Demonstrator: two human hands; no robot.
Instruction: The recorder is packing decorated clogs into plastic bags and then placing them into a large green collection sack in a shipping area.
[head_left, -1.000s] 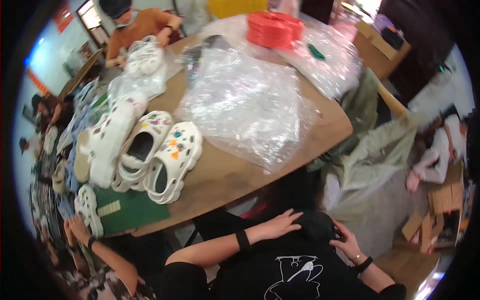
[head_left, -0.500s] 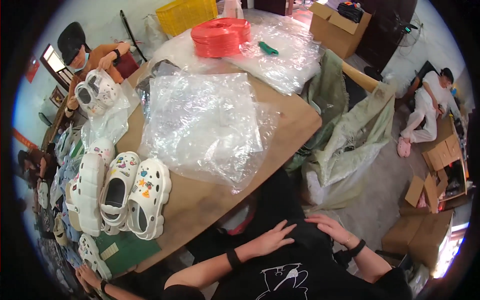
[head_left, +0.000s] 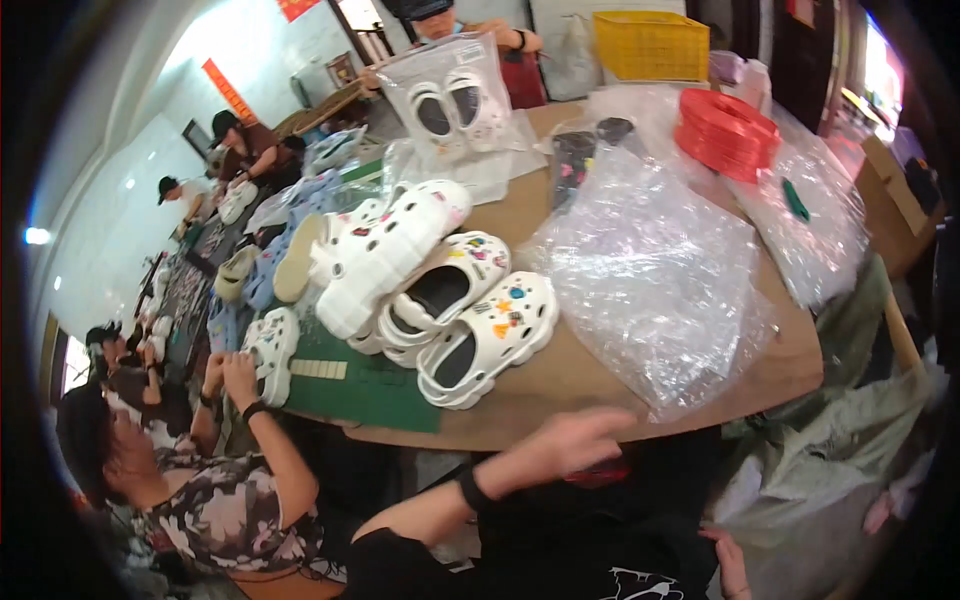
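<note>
My left hand [head_left: 572, 442] is lifted over the table's [head_left: 640, 425] near edge, empty, its fingers stretched out and slightly blurred. Low in the picture my right hand [head_left: 727, 562] rests by my black shirt, only partly in view, with its fingers extended and nothing in it. Nearest the left hand lie a charm-studded white clog [head_left: 488, 340] and a stack of clear plastic bags [head_left: 650, 270]. More white clogs [head_left: 390, 255] are heaped behind, partly over a green mat [head_left: 395, 392].
Across the table a person holds up bagged white clogs [head_left: 445, 105]. At left another person handles a white clog [head_left: 270, 350]. A red twine roll [head_left: 728, 135], a small green tool [head_left: 795, 200] and a yellow crate [head_left: 650, 45] are at the back right. A woven sack [head_left: 840, 440] stands at right.
The view has swung left. My left hand has risen from my lap toward the table edge. Across the table, the bagged clogs are now held upright with the bag drawn up around them.
</note>
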